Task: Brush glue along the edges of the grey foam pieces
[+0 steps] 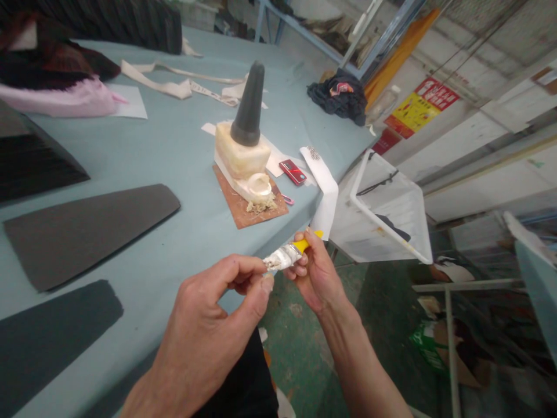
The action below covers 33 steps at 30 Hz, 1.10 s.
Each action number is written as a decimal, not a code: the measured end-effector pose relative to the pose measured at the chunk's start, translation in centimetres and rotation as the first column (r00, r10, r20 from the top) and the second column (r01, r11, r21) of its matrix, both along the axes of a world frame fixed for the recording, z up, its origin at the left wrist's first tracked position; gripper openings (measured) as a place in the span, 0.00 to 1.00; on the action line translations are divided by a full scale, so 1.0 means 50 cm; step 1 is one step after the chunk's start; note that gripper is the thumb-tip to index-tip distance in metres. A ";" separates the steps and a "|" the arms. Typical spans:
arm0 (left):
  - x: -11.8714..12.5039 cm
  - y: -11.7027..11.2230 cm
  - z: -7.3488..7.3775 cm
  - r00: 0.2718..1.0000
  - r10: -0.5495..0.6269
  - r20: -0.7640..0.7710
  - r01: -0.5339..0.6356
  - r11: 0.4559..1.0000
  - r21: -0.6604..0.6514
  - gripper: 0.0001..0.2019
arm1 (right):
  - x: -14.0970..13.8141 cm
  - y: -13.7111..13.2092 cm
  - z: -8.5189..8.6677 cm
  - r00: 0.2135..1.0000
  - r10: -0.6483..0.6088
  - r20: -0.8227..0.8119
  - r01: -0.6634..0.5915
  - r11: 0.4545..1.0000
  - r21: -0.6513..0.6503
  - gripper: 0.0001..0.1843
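My right hand [311,270] is closed around the yellow handle of a paintbrush [282,257]. A crusty white coating covers the brush's ferrule and bristles. My left hand [221,313] pinches at the bristle tip with thumb and index finger; its other fingers are curled in. Both hands are held in front of the table's edge. Beyond them a yellowish glue container [241,152] with a tall black conical top [249,107] stands on a brown board [265,215]. Dried crumbs lie on the board beside the container's small round opening [260,184].
Dark grey cut panels [93,235] lie at the left of the blue-green table [174,145]. A red box [293,172] and a white paper strip [324,191] are near the right edge. Past that edge stands a translucent bin [369,244]. Dark cloth [338,96] is bunched farther back.
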<state>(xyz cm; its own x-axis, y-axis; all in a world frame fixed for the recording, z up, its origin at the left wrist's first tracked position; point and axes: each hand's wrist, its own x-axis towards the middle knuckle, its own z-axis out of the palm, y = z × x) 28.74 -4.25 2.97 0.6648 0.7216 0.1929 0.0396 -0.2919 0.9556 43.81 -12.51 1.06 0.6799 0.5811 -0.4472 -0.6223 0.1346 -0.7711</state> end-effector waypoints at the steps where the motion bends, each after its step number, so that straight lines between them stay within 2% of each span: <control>1: 0.002 -0.002 0.002 1.000 -0.002 -0.001 0.002 1.000 -0.002 0.06 | 0.001 -0.004 -0.002 1.000 0.002 0.004 -0.002 1.000 0.005 0.32; 7: 0.014 -0.010 0.008 0.999 -0.016 -0.033 0.017 1.000 0.026 0.08 | 0.011 -0.023 -0.014 1.000 0.015 0.026 -0.015 1.000 0.012 0.33; 14: 0.017 -0.031 -0.004 0.999 -0.012 -0.033 0.018 0.985 0.174 0.09 | 0.010 -0.038 -0.014 0.995 -0.048 0.090 0.049 0.999 -0.002 0.33; 17: 0.023 -0.034 -0.020 0.999 0.029 -0.043 -0.014 0.944 0.330 0.09 | 0.004 -0.053 -0.011 0.971 -0.123 0.206 0.119 0.992 0.030 0.29; 20: 0.022 -0.013 -0.036 0.987 0.155 -0.044 -0.116 0.875 0.471 0.08 | 0.011 -0.085 0.001 0.902 -0.269 0.337 0.257 0.963 0.080 0.25; 22: 0.013 0.008 -0.041 0.957 0.281 -0.070 -0.213 0.846 0.490 0.06 | 0.024 -0.112 0.011 0.840 -0.410 0.354 0.400 0.910 0.106 0.25; 23: 0.007 0.016 -0.041 0.935 0.338 -0.109 -0.250 0.844 0.474 0.05 | 0.029 -0.123 0.015 0.820 -0.466 0.332 0.460 0.882 0.103 0.25; 24: 0.002 0.020 -0.040 0.927 0.332 -0.173 -0.229 0.868 0.441 0.05 | 0.032 -0.133 0.018 0.817 -0.499 0.289 0.497 0.863 0.085 0.25; 25: -0.002 0.019 -0.039 0.934 0.306 -0.184 -0.217 0.895 0.390 0.05 | 0.032 -0.139 0.020 0.833 -0.505 0.226 0.507 0.860 0.053 0.25; 27: -0.004 0.001 -0.036 0.979 0.120 -0.168 -0.079 0.970 0.231 0.10 | 0.023 -0.143 0.018 0.884 -0.466 0.051 0.467 0.884 -0.022 0.23; 28: -0.003 -0.013 -0.035 0.990 0.020 -0.142 0.002 0.988 0.151 0.12 | 0.014 -0.140 0.016 0.899 -0.437 -0.040 0.435 0.899 -0.048 0.22; 30: 0.003 -0.047 -0.036 0.984 -0.139 -0.114 0.144 0.989 0.030 0.17 | -0.005 -0.132 0.010 0.903 -0.391 -0.179 0.384 0.920 -0.074 0.22; 33: 0.012 -0.083 -0.037 0.967 -0.240 -0.087 0.239 0.971 -0.015 0.20 | -0.026 -0.123 0.006 0.895 -0.350 -0.277 0.337 0.937 -0.093 0.21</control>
<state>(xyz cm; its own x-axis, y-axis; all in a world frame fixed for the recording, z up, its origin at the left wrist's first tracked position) 29.33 -8.40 1.11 0.8325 0.5400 0.1237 0.0524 -0.2989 0.9528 42.50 -18.69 1.34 0.6740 0.3111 -0.6700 -0.7366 0.3516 -0.5778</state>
